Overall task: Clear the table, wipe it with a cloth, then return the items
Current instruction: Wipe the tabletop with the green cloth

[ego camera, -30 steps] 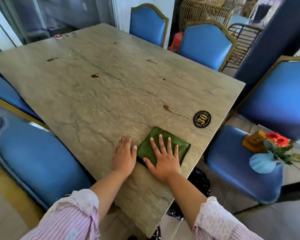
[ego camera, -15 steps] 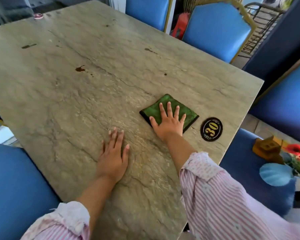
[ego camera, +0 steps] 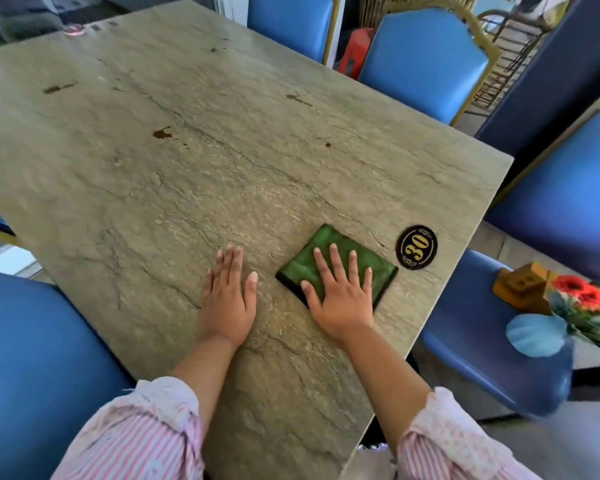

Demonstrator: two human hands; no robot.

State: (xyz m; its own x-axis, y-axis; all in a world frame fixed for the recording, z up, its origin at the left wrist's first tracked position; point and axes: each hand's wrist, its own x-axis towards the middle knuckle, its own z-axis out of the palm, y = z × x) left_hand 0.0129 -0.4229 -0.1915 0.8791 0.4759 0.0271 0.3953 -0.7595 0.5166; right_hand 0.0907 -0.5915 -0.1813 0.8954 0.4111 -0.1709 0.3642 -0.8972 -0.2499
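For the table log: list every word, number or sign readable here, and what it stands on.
"30": gold digits on the round black plaque on the grey stone table.
Any text on the small red round disc at the table's far corner: too blurred to read.

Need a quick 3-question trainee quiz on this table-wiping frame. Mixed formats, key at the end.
1. True or false: the left hand presses the green cloth.
2. The wooden box sits on: A) the table B) a blue chair C) a shelf.
3. Fill in: the black disc beside the cloth reads ____.
Key: 1 false: the right hand presses it, and the left hand lies flat on the table. 2 B. 3 30.
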